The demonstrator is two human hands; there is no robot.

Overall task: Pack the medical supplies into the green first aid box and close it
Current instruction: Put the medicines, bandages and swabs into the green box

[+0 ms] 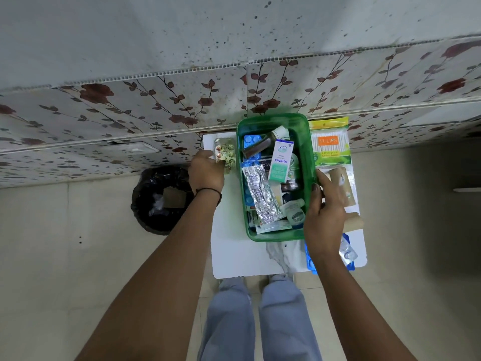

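Hands at work over translucent green plastic first aid box (311, 142), open, part-filled. Right hand (324, 217) grips its side rim, steadying it. Left hand (207, 171) fingers (205, 155) pinch gold-foil blister strip (226, 155) just beside box, likely next in.

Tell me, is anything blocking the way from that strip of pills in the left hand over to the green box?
Nothing visible does. The left hand holds the gold blister strip of pills right beside the open green plastic box, with only its low left wall between them. The box is already crowded.
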